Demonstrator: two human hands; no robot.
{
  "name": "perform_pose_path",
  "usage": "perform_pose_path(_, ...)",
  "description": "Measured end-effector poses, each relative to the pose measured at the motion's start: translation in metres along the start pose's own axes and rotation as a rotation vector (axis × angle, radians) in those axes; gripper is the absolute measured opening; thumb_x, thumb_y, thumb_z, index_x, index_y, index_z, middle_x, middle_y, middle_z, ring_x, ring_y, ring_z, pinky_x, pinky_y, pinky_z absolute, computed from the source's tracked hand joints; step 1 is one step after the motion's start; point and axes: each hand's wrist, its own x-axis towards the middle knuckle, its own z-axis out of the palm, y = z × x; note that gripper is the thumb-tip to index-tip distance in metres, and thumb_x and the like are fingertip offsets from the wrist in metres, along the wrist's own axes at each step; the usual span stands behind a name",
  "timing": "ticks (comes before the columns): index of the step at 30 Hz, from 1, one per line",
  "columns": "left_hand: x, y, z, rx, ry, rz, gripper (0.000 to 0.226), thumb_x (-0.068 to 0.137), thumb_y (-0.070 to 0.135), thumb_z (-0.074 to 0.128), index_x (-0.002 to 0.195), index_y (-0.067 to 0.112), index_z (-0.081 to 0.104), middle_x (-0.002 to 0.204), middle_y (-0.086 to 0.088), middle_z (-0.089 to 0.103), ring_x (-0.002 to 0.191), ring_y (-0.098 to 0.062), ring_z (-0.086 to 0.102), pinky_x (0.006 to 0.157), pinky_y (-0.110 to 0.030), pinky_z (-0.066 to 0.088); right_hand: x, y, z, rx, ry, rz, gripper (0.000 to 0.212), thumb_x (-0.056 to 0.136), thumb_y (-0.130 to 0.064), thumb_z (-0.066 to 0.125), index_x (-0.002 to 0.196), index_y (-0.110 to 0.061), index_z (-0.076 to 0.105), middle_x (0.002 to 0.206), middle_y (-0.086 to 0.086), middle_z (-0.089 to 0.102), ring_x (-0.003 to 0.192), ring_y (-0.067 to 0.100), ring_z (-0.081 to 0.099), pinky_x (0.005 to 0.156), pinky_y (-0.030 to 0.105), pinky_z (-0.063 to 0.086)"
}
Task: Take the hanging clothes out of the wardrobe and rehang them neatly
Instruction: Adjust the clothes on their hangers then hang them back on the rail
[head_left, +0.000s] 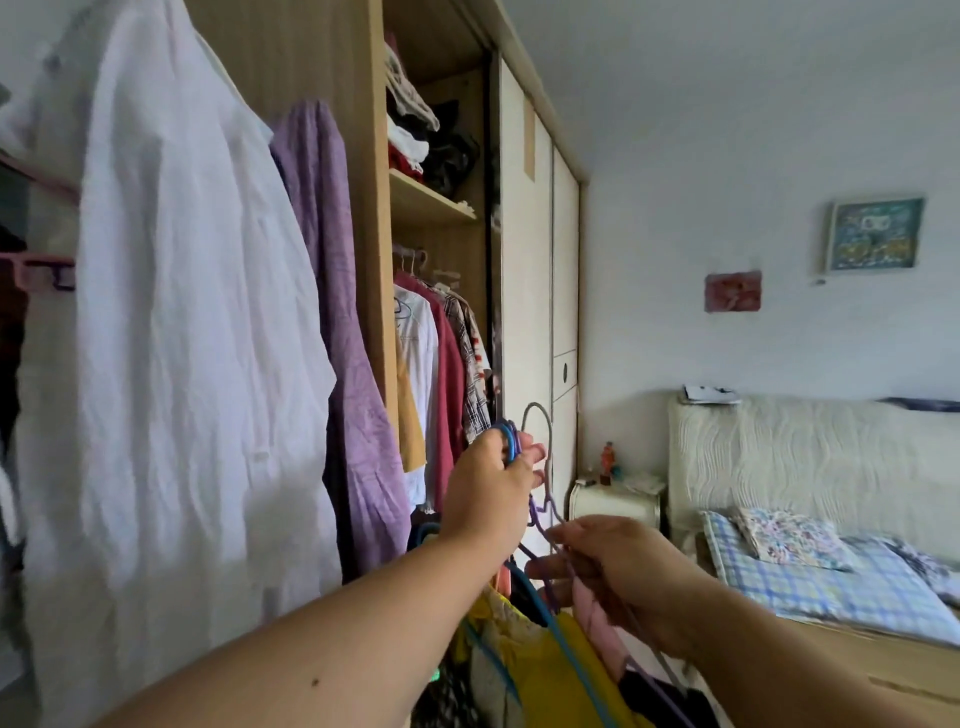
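Left hand (488, 491) curls its fingers (531, 453) round bunched hanger hooks (511, 441), bearing the clothes (540, 670); right hand (623, 571) pinches one grey hanger (535, 405), seemingly to free it.

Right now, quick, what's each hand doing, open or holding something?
Left hand: closed round a bunch of hanger hooks, clothes hanging below.
Right hand: closed, pinching the grey hanger by its wire shoulder.
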Motion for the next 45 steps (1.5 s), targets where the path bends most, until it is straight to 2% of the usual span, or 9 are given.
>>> perform_pose_path(3,0.030,-0.015,0.023,0.008,0.003,-0.008,0.007,0.096,0.019,0.053,0.096,0.018,0.059,0.088,0.014,0.067,0.061,0.009,0.063,0.050,-0.009,0.046,0.029,-0.001,-0.021,-0.017,-0.013,0.047,0.026,0.098,-0.015,0.043,0.105,0.002,0.062,0.092,0.025,0.071,0.087,0.037,0.064,0.091,0.046,0.048)
perform_pose_path(6,0.071,-0.032,0.053,0.003,0.022,-0.005,0.008,0.098,0.021,0.047,0.095,0.023,0.055,0.092,0.016,0.068,0.073,0.003,0.067,0.065,-0.025,0.057,0.071,-0.005,-0.043,-0.029,-0.081,0.069,0.032,0.093,-0.023,0.051,0.096,0.001,0.071,0.110,0.033,0.062,0.094,0.038,0.060,0.100,0.050,0.042)
perform_pose_path(10,0.137,-0.044,0.094,-0.095,0.026,-0.019,0.012,0.100,0.016,0.042,0.102,0.019,0.053,0.095,0.015,0.066,0.076,0.005,0.066,0.062,-0.016,0.049,0.136,-0.029,-0.078,-0.068,-0.231,0.012,0.033,0.084,-0.028,0.061,0.094,0.001,0.074,0.109,0.027,0.066,0.113,0.042,0.057,0.104,0.051,0.041)
perform_pose_path(15,0.217,-0.051,0.119,-0.284,0.027,-0.082,0.012,0.099,0.015,0.046,0.100,0.020,0.057,0.097,0.007,0.071,0.085,-0.010,0.071,0.071,-0.021,0.052,0.205,-0.077,-0.105,-0.227,-0.343,-0.039,0.012,0.086,-0.002,0.059,0.098,0.000,0.060,0.090,0.017,0.071,0.080,0.024,0.070,0.073,0.029,0.058)
perform_pose_path(22,0.313,-0.054,0.110,-0.457,0.028,-0.178,0.024,0.097,0.030,0.052,0.100,0.011,0.066,0.083,0.000,0.075,0.080,-0.015,0.072,0.088,-0.041,0.055,0.303,-0.127,-0.112,-0.343,-0.431,-0.109,0.026,0.087,0.001,0.057,0.111,0.010,0.054,0.075,0.013,0.064,0.067,0.019,0.062,0.066,0.026,0.055)
perform_pose_path(30,0.408,-0.059,0.100,-0.189,0.206,0.022,0.012,0.097,0.008,0.049,0.094,0.013,0.060,0.084,0.006,0.069,0.074,-0.005,0.067,0.077,-0.024,0.055,0.400,-0.179,-0.087,-0.937,-0.192,-0.520,0.027,0.076,-0.031,0.072,0.097,-0.013,0.067,0.090,0.005,0.070,0.081,0.017,0.066,0.081,0.037,0.055)
perform_pose_path(34,0.451,-0.067,0.084,-0.090,0.253,0.113,0.016,0.097,0.011,0.048,0.086,0.019,0.057,0.081,0.009,0.068,0.071,-0.004,0.066,0.078,-0.027,0.056,0.444,-0.202,-0.066,-1.106,-0.157,-0.727,0.052,0.079,-0.040,0.068,0.125,-0.019,0.057,0.113,-0.002,0.063,0.098,0.013,0.060,0.089,0.031,0.051)
perform_pose_path(42,0.531,-0.079,0.048,0.153,0.299,0.075,0.021,0.097,0.011,0.051,0.077,0.014,0.056,0.083,-0.004,0.066,0.071,-0.014,0.064,0.074,-0.030,0.056,0.543,-0.229,-0.031,-0.891,-0.283,-0.862,0.048,0.077,-0.033,0.069,0.118,-0.009,0.064,0.115,0.007,0.066,0.097,0.017,0.062,0.086,0.028,0.050)
perform_pose_path(45,0.558,-0.083,0.034,0.230,0.378,0.062,0.018,0.096,0.008,0.051,0.080,0.011,0.057,0.077,-0.004,0.066,0.071,-0.014,0.063,0.077,-0.032,0.054,0.581,-0.241,-0.015,-0.818,-0.371,-0.894,0.037,0.075,-0.031,0.068,0.098,-0.002,0.068,0.097,0.018,0.068,0.078,0.022,0.063,0.061,0.019,0.045)
